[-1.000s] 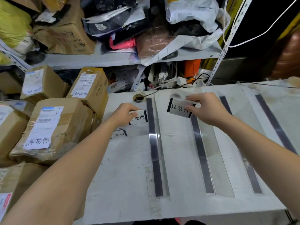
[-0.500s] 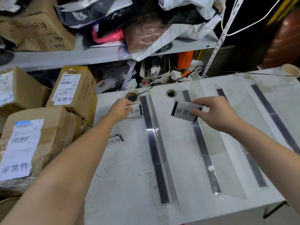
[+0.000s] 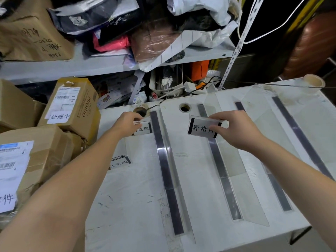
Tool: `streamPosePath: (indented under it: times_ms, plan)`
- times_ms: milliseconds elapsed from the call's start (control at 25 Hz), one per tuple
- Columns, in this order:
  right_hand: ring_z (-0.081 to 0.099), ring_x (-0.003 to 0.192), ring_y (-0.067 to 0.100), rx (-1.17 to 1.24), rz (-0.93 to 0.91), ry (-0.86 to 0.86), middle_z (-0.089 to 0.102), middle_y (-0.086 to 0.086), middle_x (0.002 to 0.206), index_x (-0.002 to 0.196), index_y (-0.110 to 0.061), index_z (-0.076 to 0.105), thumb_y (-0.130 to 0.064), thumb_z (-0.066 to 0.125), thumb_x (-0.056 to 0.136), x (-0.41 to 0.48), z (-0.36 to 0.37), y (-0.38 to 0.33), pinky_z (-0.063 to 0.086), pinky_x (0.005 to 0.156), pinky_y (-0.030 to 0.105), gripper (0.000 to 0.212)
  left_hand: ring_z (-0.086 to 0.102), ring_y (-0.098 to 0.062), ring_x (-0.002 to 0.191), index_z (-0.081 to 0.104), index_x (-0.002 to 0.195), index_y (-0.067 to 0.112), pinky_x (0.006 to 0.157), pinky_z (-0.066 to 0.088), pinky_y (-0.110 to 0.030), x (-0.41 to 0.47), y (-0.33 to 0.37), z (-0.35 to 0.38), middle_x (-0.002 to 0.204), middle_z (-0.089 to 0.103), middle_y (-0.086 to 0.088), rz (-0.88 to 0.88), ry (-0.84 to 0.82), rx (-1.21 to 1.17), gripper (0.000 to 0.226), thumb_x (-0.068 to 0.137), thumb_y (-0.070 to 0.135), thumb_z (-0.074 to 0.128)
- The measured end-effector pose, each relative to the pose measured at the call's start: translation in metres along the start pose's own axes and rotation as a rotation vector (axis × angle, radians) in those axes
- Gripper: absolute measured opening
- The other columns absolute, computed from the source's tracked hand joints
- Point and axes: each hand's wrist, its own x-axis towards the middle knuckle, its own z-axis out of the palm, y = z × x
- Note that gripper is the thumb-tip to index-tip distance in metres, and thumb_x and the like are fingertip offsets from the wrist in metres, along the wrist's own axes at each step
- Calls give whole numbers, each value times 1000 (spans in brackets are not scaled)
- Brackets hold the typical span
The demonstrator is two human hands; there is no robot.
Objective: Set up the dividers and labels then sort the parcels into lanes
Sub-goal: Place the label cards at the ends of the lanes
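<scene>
Several clear dividers with dark base strips stand in rows on the white table (image 3: 138,200); the leftmost divider (image 3: 167,171) is near the middle. My left hand (image 3: 127,122) pinches a label stand (image 3: 144,128) at the far end of the left lane, right beside that divider. My right hand (image 3: 234,129) holds a second label stand (image 3: 201,128), printed with black characters, just above the table in the lane beyond. A third label (image 3: 119,162) lies flat beside my left forearm. Brown cardboard parcels (image 3: 72,108) with white stickers are stacked at the left.
A metal shelf (image 3: 109,64) crammed with bags and boxes rises behind the table. Two round holes (image 3: 184,107) pierce the table's far edge, one with a cable. A tape roll (image 3: 313,82) sits at the far right corner.
Both hands kept their labels and shifted only a little toward the table's far end. The view tilted, so the table's far edge and holes came into sight.
</scene>
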Motion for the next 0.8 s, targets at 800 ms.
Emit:
streamPosePath:
  times_ms: [800]
  plan:
    - [67,112,23,-39,-133,88,74,4,122,121,-11,75,-27,76,91,11,-173,192,54,98,40,33,60,-34,118,62,134,20,95,52,-46,-38,296,11,132,64,-10,-70,195,283,53,88,46,69]
